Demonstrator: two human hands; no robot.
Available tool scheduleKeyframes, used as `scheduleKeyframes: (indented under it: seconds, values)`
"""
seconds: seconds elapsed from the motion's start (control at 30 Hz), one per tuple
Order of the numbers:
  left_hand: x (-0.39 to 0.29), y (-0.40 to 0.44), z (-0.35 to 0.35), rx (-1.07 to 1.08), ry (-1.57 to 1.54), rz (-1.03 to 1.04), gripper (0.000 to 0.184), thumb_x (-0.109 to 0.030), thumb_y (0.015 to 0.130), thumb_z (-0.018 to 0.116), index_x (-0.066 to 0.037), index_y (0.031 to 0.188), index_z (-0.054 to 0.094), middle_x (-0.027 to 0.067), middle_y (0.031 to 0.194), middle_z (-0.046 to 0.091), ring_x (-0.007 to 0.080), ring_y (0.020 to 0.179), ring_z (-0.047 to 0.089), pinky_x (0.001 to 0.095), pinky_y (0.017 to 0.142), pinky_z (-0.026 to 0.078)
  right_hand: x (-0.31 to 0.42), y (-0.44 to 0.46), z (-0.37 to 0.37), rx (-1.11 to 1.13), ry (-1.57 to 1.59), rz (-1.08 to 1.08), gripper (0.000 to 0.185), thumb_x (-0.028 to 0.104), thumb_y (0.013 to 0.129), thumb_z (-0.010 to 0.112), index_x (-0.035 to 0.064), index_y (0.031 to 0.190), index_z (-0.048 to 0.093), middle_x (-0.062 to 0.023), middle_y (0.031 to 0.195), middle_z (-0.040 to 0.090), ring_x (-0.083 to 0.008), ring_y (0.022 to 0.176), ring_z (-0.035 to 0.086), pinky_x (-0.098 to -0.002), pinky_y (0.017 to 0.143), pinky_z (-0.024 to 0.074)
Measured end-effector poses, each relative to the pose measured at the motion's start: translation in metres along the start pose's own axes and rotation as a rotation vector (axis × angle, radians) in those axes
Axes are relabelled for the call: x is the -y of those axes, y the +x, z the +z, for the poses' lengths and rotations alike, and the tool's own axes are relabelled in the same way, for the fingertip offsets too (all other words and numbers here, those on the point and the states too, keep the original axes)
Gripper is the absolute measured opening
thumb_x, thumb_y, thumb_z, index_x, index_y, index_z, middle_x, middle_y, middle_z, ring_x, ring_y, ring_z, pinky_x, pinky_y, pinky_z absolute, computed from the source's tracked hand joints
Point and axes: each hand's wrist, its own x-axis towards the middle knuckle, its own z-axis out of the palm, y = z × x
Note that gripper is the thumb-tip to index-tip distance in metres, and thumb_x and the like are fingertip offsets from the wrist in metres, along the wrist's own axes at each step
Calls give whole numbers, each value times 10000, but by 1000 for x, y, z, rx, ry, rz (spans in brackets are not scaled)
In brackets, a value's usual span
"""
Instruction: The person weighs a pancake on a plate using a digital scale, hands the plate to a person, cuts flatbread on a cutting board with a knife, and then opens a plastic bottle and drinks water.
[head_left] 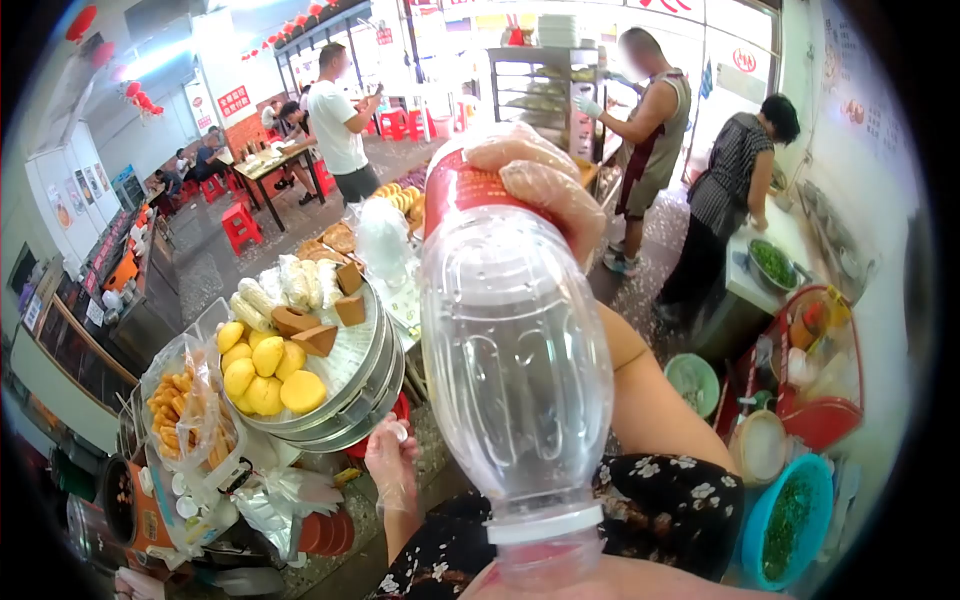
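A clear plastic bottle (515, 340) with a red label fills the middle of the view. It is tipped up, its neck close below the camera and its base away from me. My right hand (540, 185), in a thin clear glove, wraps round the labelled end. How much liquid is inside I cannot tell. Low on the left, my left hand (393, 455) pinches a small white bottle cap (402, 431). Just beyond it stands a round metal steamer (335, 425) bearing yellow buns (265, 360), brown cake pieces (318, 340) and pale wrapped rolls (300, 283).
Fried dough sticks (175, 415) lie in a clear bag at left. A blue basin (790, 520) of chopped greens, a green bucket (692, 385) and a red rack (825, 365) are at right. Several people stand or sit beyond, one at a counter (745, 270).
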Motion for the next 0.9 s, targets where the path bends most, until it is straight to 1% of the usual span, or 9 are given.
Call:
scheduleKeyframes:
  seconds: [0.13,0.2,0.3,0.43,0.53,0.67,0.77,0.8,0.9]
  values:
    - [-20,5,26,60,170,176,264,-94,867,545,3,1110,511,92,965,607,97,621,543,214,511,469,13,-34,-14,-16,-85,100,485,127,678,752,37,1066,474,-157,1030,585,-307,963,563,-443,900,408]
    - [-29,14,35,93,216,159,302,-53,845,550,-5,1138,495,102,1011,588,103,635,538,224,530,475,23,-55,-21,7,-146,148,489,120,682,750,34,1075,473,-156,1029,584,-309,965,562,-437,898,412]
    - [-57,7,72,211,217,335,347,-23,796,600,-16,1131,512,123,1049,570,124,677,548,257,593,495,56,-87,-34,76,-46,545,610,140,629,793,19,1126,461,-164,1031,574,-316,935,580,-381,839,464]
    - [-73,7,104,452,106,526,395,-82,756,686,-8,1115,541,129,1015,582,148,703,559,260,619,496,94,-133,-60,457,-67,990,673,168,567,812,57,1135,467,-168,1035,562,-325,934,583,-377,791,487]
    - [-67,21,114,626,491,687,432,-183,665,788,16,1006,613,101,954,601,152,755,580,244,651,478,123,-153,-80,611,-206,1128,632,224,604,776,68,1137,475,-150,1038,568,-321,963,569,-391,822,474]
    - [-43,32,132,808,765,535,384,-86,648,782,-31,1001,642,31,886,607,102,718,563,213,668,460,151,-177,-113,899,-491,1193,605,272,622,743,60,1126,483,-136,994,571,-311,929,561,-403,807,463]
    - [-8,39,135,852,879,384,349,-14,664,745,-26,997,642,33,858,603,99,713,561,213,667,462,177,-186,-132,862,-673,1169,596,255,609,738,49,1109,488,-136,964,569,-304,879,560,-397,765,460]
    - [4,34,140,835,779,272,326,11,676,720,-11,991,637,23,835,601,90,700,546,210,654,455,187,-189,-136,845,-761,1126,596,237,588,738,50,1099,494,-120,922,562,-284,852,558,-381,741,452]
    - [41,42,141,874,809,93,267,-93,734,717,11,963,629,3,739,584,77,655,509,200,600,427,216,-190,-145,922,-1000,1191,593,246,597,743,55,1100,495,-104,933,569,-271,868,566,-388,756,447]
